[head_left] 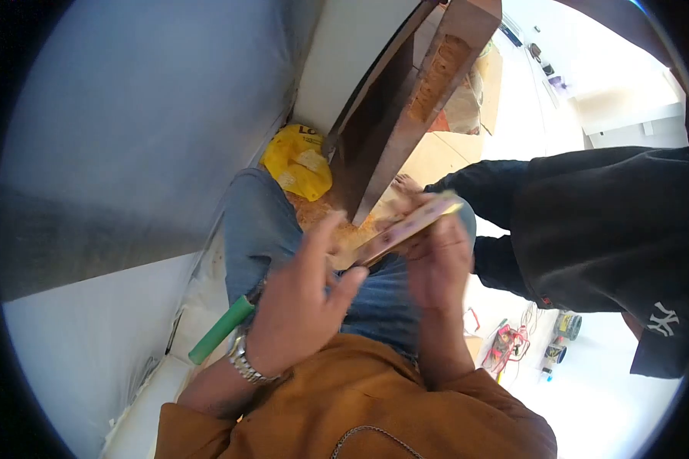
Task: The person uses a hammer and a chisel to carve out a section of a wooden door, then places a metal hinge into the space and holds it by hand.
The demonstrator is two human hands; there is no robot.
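My right hand (440,260) is closed around a long flat strip (406,229) with a row of dark spots and a yellowish end, tilted up to the right over my lap. Across from it, my left hand (295,294), with a metal watch on the wrist, has thumb and index finger spread apart near the strip's lower end; motion blurs it, and its other fingers are partly hidden. A tool with a green handle (222,330) sticks out from behind this hand, its far part out of sight.
A brown wooden panel (394,115) stands on edge ahead, a rough recess cut in its edge. Beside it are a yellow bag (298,162) and wood shavings (311,212). A person in dark clothes (589,229) stands close on the right. Red cable (505,344) and jars (568,325) lie beyond.
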